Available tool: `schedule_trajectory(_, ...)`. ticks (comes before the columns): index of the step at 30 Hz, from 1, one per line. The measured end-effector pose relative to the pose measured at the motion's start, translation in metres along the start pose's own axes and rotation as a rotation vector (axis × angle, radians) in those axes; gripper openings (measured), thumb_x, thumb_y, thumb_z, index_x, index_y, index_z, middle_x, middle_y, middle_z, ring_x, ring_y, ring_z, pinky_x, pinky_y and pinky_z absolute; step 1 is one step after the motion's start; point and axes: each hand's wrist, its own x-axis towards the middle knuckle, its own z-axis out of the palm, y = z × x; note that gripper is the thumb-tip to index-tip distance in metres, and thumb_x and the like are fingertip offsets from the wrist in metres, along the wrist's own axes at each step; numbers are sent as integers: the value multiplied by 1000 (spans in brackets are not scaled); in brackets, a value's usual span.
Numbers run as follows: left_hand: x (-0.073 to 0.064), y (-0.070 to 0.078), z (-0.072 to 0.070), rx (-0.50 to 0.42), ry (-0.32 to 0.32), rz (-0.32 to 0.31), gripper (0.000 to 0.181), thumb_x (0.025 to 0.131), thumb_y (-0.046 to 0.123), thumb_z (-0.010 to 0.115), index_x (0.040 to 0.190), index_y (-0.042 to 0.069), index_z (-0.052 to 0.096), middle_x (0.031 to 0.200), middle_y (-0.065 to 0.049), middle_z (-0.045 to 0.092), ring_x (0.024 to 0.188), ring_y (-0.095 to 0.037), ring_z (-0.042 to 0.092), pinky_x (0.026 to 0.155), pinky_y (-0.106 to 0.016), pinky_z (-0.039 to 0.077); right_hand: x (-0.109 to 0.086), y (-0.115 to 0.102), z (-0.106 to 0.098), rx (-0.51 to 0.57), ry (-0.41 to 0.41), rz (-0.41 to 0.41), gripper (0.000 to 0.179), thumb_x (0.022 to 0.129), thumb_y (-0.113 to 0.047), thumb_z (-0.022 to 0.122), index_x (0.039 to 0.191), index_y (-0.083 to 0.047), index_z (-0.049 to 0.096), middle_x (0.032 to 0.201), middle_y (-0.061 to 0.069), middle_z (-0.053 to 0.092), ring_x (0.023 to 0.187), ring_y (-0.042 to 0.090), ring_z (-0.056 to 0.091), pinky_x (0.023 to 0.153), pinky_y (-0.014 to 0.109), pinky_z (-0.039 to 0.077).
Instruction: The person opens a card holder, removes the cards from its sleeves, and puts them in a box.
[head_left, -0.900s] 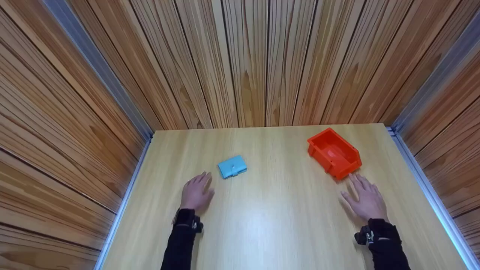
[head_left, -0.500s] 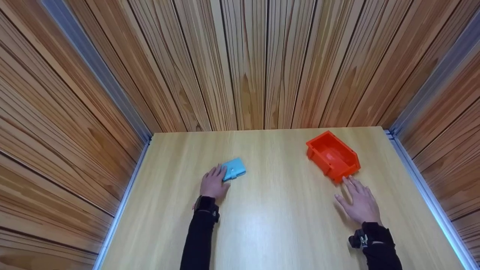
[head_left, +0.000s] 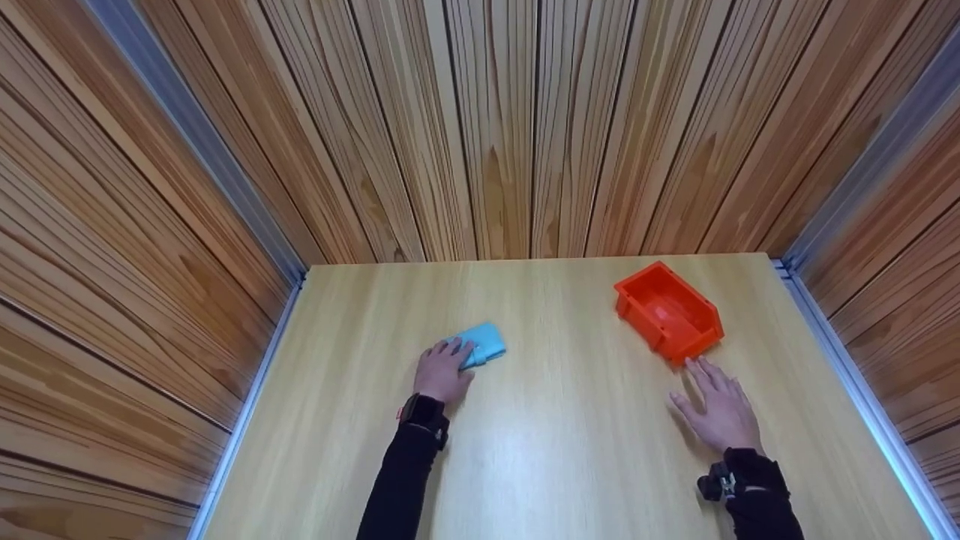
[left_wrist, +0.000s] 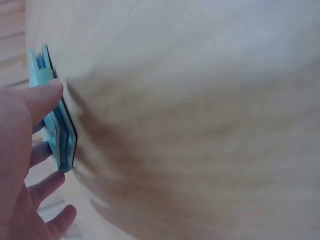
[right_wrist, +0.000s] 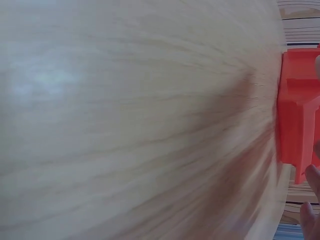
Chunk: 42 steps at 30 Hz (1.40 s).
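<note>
A small light-blue card holder (head_left: 486, 341) with a strap lies on the table left of centre. My left hand (head_left: 442, 373) grips its near left side. In the left wrist view the thumb presses on the strap edge of the card holder (left_wrist: 62, 127), and fingers reach round its far side. Layers show between its covers. Over on the right, my right hand (head_left: 718, 405) is spread, with fingertips right at the near corner of a red plastic bin (head_left: 679, 341). The right wrist view catches only some fingertips beside the bin (right_wrist: 295, 115).
The pale wooden table (head_left: 555, 450) is bounded by wood-panelled walls (head_left: 495, 135) at the back and both sides. Metal rails (head_left: 862, 390) run along its side edges. The red bin stands near the back right, its open top facing up.
My left hand has moved right and forward onto the card holder and taken hold of it. The card holder has shifted slightly right. My right hand moved a little left, then stayed by the bin.
</note>
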Motion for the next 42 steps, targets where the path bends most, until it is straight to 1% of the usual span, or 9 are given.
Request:
schedule_trajectory(4,-2,13,3,17,19,80,54,99,35,67,150,20,57,152,-10,57,142,-41,48,117,-55,37,1,0,3,-10,22,-24,81,101,-48,61,161,-3,30,164,29,28,149,51,23,121,71,14)
schedule_trajectory(10,-10,41,9,-13,-16,159,48,101,39,64,145,21,62,139,-10,64,137,-34,55,119,-50,37,0,-5,14,1,46,-48,76,102,-43,62,160,-4,34,165,27,30,149,50,25,120,71,19)
schedule_trajectory(20,-16,78,23,28,-66,258,49,102,40,64,148,24,59,134,-5,60,118,-24,61,103,-39,51,-2,-18,21,10,51,-62,69,101,-35,65,159,-6,39,161,25,38,147,47,32,117,70,26)
schedule_trajectory(23,-15,84,26,-17,-78,305,48,103,38,63,147,22,60,138,-3,59,123,-23,61,109,-40,49,-2,-26,22,21,65,-54,60,100,-27,67,152,-4,49,148,25,53,137,46,45,111,68,36)
schedule_trajectory(26,-16,88,29,-78,-118,338,48,104,36,62,148,18,59,145,-2,57,129,-23,59,112,-39,47,0,-41,28,52,71,-50,43,99,-20,68,137,-1,63,120,21,69,112,39,61,97,61,49)
schedule_trajectory(29,-18,93,30,-96,-146,356,50,104,36,62,149,16,57,148,-1,55,131,-20,58,111,-35,48,8,-64,39,83,46,-69,23,98,-17,68,116,-4,71,95,9,71,87,27,64,81,49,54)
schedule_trajectory(33,-22,103,30,-77,-138,396,52,103,35,65,149,14,57,149,-2,55,134,-19,56,111,-33,47,20,-97,55,85,-33,-104,9,97,-21,70,99,-12,70,80,-1,66,72,16,58,69,36,50)
schedule_trajectory(37,-24,115,31,-47,-147,420,55,102,36,65,151,13,54,151,-4,54,135,-20,55,111,-33,47,25,-119,66,55,-97,-98,14,97,-28,72,90,-17,66,71,-4,57,65,15,50,62,30,40)
schedule_trajectory(42,-25,123,34,-6,-152,427,57,102,36,65,153,14,52,152,-2,53,130,-18,55,108,-30,48,26,-128,74,23,-114,-119,23,97,-31,73,86,-16,59,68,-4,49,62,15,44,60,29,31)
